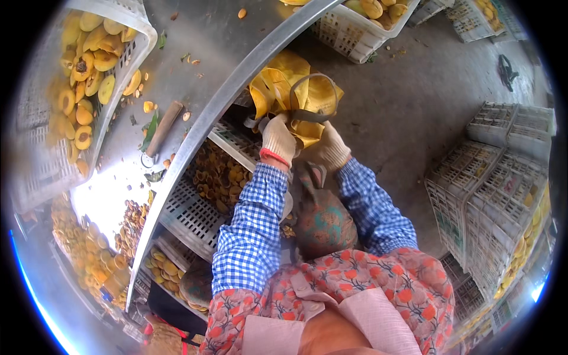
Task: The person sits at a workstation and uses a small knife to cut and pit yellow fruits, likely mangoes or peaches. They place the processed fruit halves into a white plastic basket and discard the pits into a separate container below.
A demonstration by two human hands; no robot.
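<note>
A crumpled yellow sheet-like item with a shiny surface (284,82), perhaps a bag or an apron, hangs beyond the table's edge in front of me. A dark grey strap (310,116) loops over it. My left hand (279,137), in a cream knit glove with a red band at the wrist, grips its near left side by the strap. My right hand (328,146), in a matching glove, holds the lower right part; its fingers are partly hidden by the yellow folds. Both forearms wear blue checked sleeve covers (250,222).
The metal table's raised rim (235,75) curves along my left. On the table lie a wooden-handled tool (164,128) and a crate of halved yellow fruit (133,120). Below stands a crate of fruit pits or scraps (217,173). Stacked white crates (488,186) rise at right.
</note>
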